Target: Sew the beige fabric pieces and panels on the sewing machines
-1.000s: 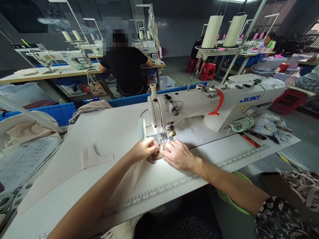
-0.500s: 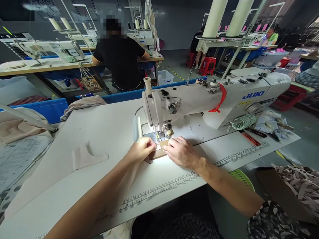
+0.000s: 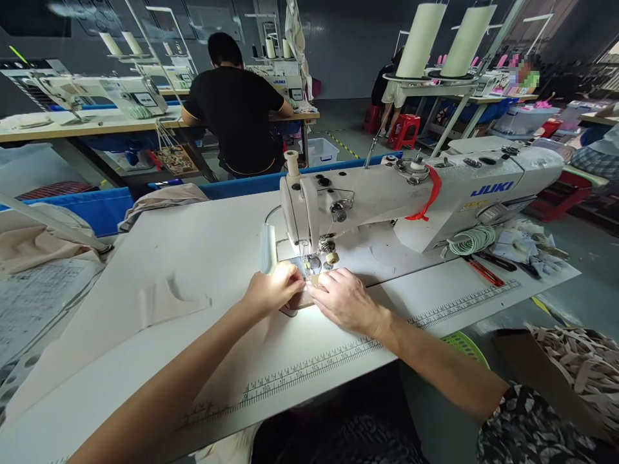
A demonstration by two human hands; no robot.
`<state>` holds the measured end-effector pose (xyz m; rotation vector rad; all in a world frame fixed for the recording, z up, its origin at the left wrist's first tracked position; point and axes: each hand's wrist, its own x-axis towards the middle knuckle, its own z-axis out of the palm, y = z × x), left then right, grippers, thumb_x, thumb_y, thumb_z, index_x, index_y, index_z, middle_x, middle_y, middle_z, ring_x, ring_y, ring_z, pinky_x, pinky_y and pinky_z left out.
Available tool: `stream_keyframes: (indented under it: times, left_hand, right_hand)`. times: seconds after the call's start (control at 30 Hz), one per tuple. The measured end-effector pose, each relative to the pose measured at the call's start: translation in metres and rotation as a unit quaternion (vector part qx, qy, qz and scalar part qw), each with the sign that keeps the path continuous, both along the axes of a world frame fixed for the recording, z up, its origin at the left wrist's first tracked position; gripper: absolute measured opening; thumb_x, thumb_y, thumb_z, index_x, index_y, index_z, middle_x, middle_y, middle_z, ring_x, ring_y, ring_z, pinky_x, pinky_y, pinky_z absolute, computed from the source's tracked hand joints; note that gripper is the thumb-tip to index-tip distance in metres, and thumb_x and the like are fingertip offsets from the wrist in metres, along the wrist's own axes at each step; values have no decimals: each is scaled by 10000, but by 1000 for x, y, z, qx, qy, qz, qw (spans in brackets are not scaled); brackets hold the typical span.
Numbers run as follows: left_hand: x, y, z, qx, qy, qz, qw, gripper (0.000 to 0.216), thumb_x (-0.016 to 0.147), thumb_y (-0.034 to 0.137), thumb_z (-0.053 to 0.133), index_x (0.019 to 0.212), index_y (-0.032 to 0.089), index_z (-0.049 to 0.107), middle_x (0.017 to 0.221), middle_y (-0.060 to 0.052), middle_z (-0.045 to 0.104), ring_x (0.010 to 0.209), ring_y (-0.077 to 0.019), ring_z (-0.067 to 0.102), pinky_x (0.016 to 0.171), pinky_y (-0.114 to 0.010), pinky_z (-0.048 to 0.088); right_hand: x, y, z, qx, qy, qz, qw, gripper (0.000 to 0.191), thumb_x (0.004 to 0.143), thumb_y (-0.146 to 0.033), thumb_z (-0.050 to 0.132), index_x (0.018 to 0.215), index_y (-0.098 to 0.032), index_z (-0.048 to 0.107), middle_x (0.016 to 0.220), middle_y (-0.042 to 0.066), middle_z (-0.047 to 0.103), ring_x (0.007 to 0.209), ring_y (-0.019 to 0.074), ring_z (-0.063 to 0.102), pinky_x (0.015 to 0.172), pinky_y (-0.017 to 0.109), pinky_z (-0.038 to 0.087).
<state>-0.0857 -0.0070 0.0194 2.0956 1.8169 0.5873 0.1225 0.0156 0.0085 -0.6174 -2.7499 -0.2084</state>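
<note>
Just in front of the needle of the sewing machine (image 3: 307, 212), both hands work on a small tan fabric piece (image 3: 302, 300). My left hand (image 3: 273, 289) is closed, thumb and forefinger pinching at the piece's left side. My right hand (image 3: 345, 301) has its fingers bent together over the right side, its fingertips close to those of the left. A small white bit shows between the fingertips; I cannot tell what it is. Much of the tan piece is hidden under the hands.
Pale cut fabric (image 3: 169, 303) lies left on the white table. Red-handled snips (image 3: 488, 274), a coil of pale green cord (image 3: 472, 238) and scraps (image 3: 525, 245) are at the right. A printed ruler (image 3: 309, 368) runs along the front edge. A co-worker (image 3: 236, 119) sits ahead.
My right hand has shifted slightly left, closer to my left hand, covering more of the tan piece. The left hand has barely moved. The view has shifted slightly.
</note>
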Motion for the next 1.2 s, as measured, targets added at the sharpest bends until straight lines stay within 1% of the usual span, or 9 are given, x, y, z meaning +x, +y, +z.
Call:
stream_keyframes:
  times: [0.1,0.13,0.2,0.3,0.4,0.57,0.73,1.0,1.2]
  left_hand:
    - [6,-13,-2,191,123,-91,970,219,948,179,461,826,165,642,909,-83,660,864,-230,621,650,-308,514]
    - [8,-19,-4,237,142,-120,954,256,975,157,413,880,148,650,951,-102,660,900,-237,617,707,-336,539]
    - [14,-33,-10,279,157,-158,934,291,996,126,361,1018,105,650,1036,-131,660,956,-243,613,814,-379,565]
    - [19,-47,-19,285,166,-161,930,306,995,125,365,1159,36,608,1084,-159,649,1006,-257,608,883,-389,578]
    - [19,-50,-24,280,170,-165,930,320,989,142,377,1166,0,603,1062,-169,650,1008,-265,608,899,-388,586]
    - [13,-39,-26,273,194,-164,928,330,977,140,380,1159,5,620,1077,-183,654,1038,-279,608,913,-399,586]
    - [10,-23,-31,272,219,-148,925,332,987,167,359,1128,39,630,1070,-170,652,1021,-275,604,863,-380,599]
    - [9,-12,-32,281,215,-149,923,314,1001,188,366,1111,58,630,1047,-161,647,982,-263,589,826,-361,593]
    - [9,-12,-33,285,196,-155,925,313,986,161,377,1126,51,634,1042,-172,647,981,-279,596,827,-391,592]
  right_hand:
    - [-2,0,-2,4,-4,1,1000,233,1003,-178,456,974,-135,684,872,79,610,782,236,490,709,382,347]
    - [-3,0,-2,3,-4,0,1000,247,1005,-174,446,936,-139,680,872,82,613,780,234,491,708,383,348]
    - [-3,0,-2,2,-4,1,1000,242,998,-178,454,894,-148,671,874,82,616,783,235,494,709,382,354]
    - [-3,-2,-2,-2,-1,2,1000,204,979,-177,474,938,-150,672,885,80,621,797,240,499,720,383,366]
    - [-3,-3,0,-4,4,-2,1000,215,974,-159,465,948,-150,678,875,74,623,794,238,503,725,384,369]
    - [-1,6,0,-3,34,-32,999,220,981,-151,474,1035,-143,687,826,60,620,741,229,506,714,370,360]
    - [4,20,-5,-1,65,-73,995,237,975,-102,456,981,-151,688,827,64,651,737,232,536,742,371,358]
    - [9,23,-8,-19,77,-78,994,233,984,-115,465,996,-156,694,879,78,687,762,243,581,772,382,375]
    - [9,22,-6,-67,90,-89,990,217,989,-122,484,985,-167,697,887,82,709,787,239,613,790,366,387]
